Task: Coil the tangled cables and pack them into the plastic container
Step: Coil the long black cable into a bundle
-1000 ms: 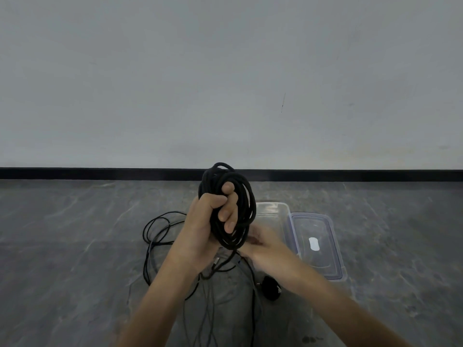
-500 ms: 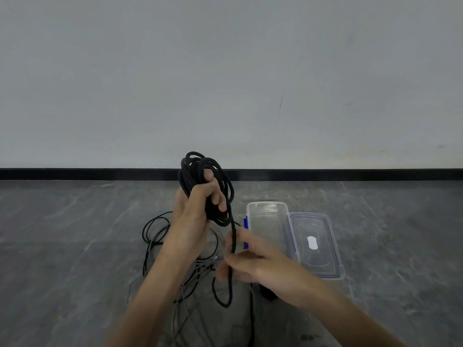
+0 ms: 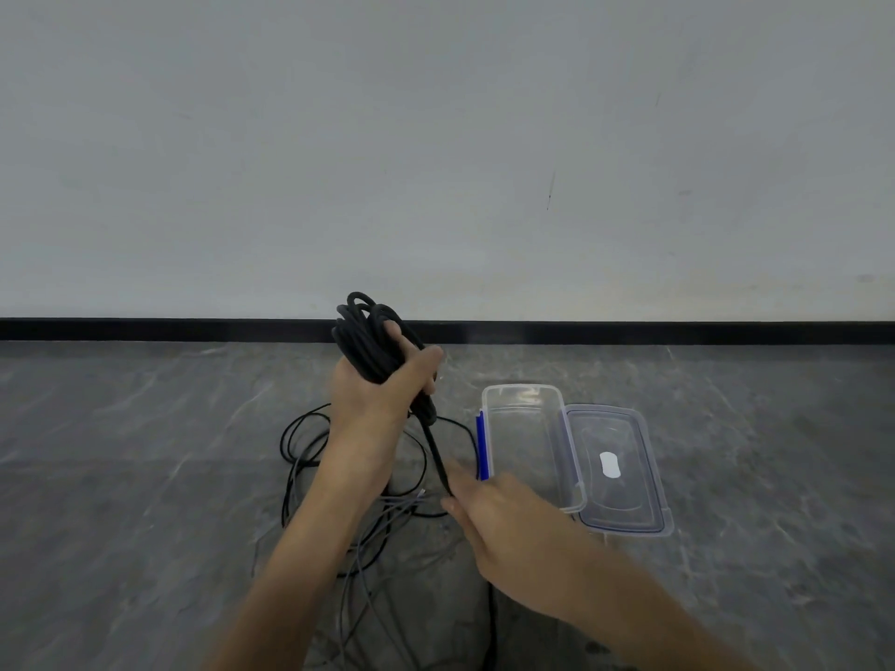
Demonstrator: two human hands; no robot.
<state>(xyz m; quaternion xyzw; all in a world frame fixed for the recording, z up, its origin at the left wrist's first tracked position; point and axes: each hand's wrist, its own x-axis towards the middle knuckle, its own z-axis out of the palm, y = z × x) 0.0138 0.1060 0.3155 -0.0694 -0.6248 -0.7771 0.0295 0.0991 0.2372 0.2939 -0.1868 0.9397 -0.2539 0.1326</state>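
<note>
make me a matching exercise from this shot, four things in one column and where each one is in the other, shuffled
Things:
1. coil
2. loose cables
3. container
4. lid

Places:
A. flat on the floor, right of the container
B. in the left hand's grip
C. open on the floor, right of the cables
D. spread on the floor under the arms

Pairs: 1-B, 2-D, 3-C, 4-A
</note>
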